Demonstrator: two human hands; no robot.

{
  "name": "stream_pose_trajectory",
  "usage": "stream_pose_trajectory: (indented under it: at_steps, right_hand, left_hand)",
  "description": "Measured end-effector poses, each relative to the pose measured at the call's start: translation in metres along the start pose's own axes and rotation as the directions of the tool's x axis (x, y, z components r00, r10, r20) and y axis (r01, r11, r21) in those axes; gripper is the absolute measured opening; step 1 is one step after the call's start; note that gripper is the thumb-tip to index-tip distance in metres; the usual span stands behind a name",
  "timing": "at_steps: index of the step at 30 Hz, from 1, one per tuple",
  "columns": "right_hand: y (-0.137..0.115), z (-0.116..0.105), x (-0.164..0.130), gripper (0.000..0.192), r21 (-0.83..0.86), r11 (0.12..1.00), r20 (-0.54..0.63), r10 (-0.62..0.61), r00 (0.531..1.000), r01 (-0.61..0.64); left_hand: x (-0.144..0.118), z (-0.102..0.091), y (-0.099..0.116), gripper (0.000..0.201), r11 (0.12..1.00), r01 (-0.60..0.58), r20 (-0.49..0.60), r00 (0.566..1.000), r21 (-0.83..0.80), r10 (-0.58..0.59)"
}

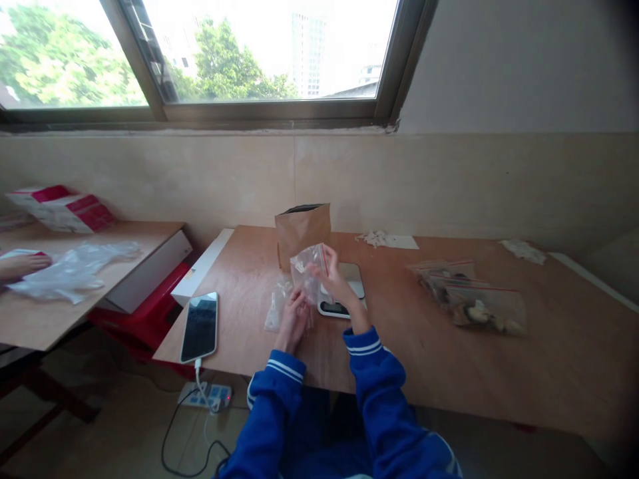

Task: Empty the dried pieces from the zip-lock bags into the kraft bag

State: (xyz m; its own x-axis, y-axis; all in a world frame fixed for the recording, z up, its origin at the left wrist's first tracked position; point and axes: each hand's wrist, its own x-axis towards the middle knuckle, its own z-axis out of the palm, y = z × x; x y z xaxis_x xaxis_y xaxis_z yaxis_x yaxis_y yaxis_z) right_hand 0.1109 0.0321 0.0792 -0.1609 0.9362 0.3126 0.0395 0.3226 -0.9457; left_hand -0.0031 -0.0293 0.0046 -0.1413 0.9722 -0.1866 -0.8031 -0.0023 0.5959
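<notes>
Both my hands hold a clear zip-lock bag [305,261] up over the table, with a few small pale bits showing inside it. My left hand [295,316] pinches the bag low at its side, and my right hand [335,276] has fingers closed on its red-striped zip edge. Behind my right wrist sits a white kitchen scale [353,278], partly covered. Another clear plastic bag [274,309] lies flat beside my left hand. Just beyond stands a brown paper bag [299,233], its top open.
Filled zip-lock bags [486,309] lie to the right. Pale scraps [374,238] and a white card rest at the back. A plugged-in phone [200,326] lies at the left edge, above a power strip [204,396]. Another person's hand [30,265] touches the neighbouring table.
</notes>
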Motion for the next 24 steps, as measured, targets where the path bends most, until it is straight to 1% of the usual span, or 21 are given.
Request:
stream_pose_trajectory:
  at_steps: [1, 2, 3, 5, 6, 7, 9, 11, 13, 14, 15, 17, 19, 20, 22, 24]
  right_hand:
    - [0.009, -0.003, -0.015, 0.08, 0.013, 0.998, -0.036, 0.061, 0.997, -0.061]
    - [0.017, -0.008, -0.028, 0.074, 0.026, 0.991, -0.107, 0.136, 0.985, -0.134]
    - [0.024, -0.014, -0.04, 0.07, 0.048, 0.978, -0.185, 0.21, 0.96, -0.204]
    - [0.034, -0.028, -0.059, 0.069, 0.09, 0.958, -0.332, 0.286, 0.899, -0.272]
    - [0.036, -0.036, -0.067, 0.07, 0.109, 0.954, -0.381, 0.301, 0.874, -0.281]
    - [0.035, -0.043, -0.073, 0.071, 0.124, 0.953, -0.412, 0.304, 0.859, -0.277]
    - [0.03, -0.054, -0.081, 0.071, 0.148, 0.954, -0.437, 0.298, 0.849, -0.259]
    - [0.022, -0.06, -0.084, 0.07, 0.171, 0.954, -0.431, 0.298, 0.851, -0.248]
    - [0.015, -0.06, -0.084, 0.07, 0.199, 0.946, -0.393, 0.318, 0.863, -0.258]
    - [0.013, -0.059, -0.084, 0.07, 0.216, 0.937, -0.352, 0.337, 0.873, -0.275]
    - [0.011, -0.058, -0.085, 0.072, 0.23, 0.926, -0.294, 0.358, 0.886, -0.298]
    - [0.01, -0.054, -0.088, 0.075, 0.231, 0.904, -0.141, 0.397, 0.907, -0.36]
    - [0.01, -0.052, -0.093, 0.077, 0.216, 0.886, 0.015, 0.418, 0.908, -0.411]
    - [0.01, -0.053, -0.096, 0.077, 0.214, 0.88, 0.075, 0.418, 0.905, -0.424]
    - [0.009, -0.054, -0.099, 0.073, 0.217, 0.879, 0.143, 0.401, 0.905, -0.424]
    - [0.006, -0.058, -0.101, 0.063, 0.196, 0.895, 0.178, 0.37, 0.912, -0.401]
  left_hand:
    - [-0.003, 0.001, 0.0, 0.027, 0.998, 0.013, 0.047, 0.999, 0.061, -0.016]
    - [-0.007, 0.002, 0.0, 0.028, 0.99, 0.02, 0.087, 0.996, 0.14, -0.032]
    - [-0.012, 0.004, 0.001, 0.03, 0.973, 0.017, 0.113, 0.993, 0.229, -0.043]
    - [-0.021, 0.009, 0.005, 0.032, 0.906, -0.034, 0.149, 0.988, 0.422, -0.032]
    - [-0.026, 0.013, 0.008, 0.033, 0.854, -0.079, 0.173, 0.985, 0.514, -0.013]
    - [-0.03, 0.016, 0.01, 0.032, 0.803, -0.126, 0.202, 0.979, 0.583, 0.007]
    - [-0.036, 0.024, 0.013, 0.032, 0.72, -0.197, 0.257, 0.966, 0.665, 0.028]
    - [-0.039, 0.031, 0.012, 0.032, 0.67, -0.224, 0.281, 0.959, 0.707, 0.024]
    - [-0.04, 0.035, 0.009, 0.033, 0.639, -0.225, 0.265, 0.964, 0.735, 0.034]
    - [-0.04, 0.037, 0.007, 0.034, 0.627, -0.225, 0.246, 0.968, 0.746, 0.054]
    - [-0.041, 0.037, 0.005, 0.034, 0.616, -0.23, 0.224, 0.971, 0.753, 0.088]
    - [-0.041, 0.037, 0.001, 0.034, 0.599, -0.258, 0.186, 0.966, 0.758, 0.181]
    - [-0.042, 0.035, 0.001, 0.033, 0.587, -0.292, 0.156, 0.95, 0.756, 0.271]
    - [-0.042, 0.034, 0.002, 0.033, 0.58, -0.305, 0.145, 0.941, 0.755, 0.306]
    - [-0.043, 0.031, 0.007, 0.034, 0.568, -0.319, 0.14, 0.931, 0.758, 0.337]
    - [-0.044, 0.029, 0.015, 0.036, 0.57, -0.306, 0.134, 0.937, 0.763, 0.323]
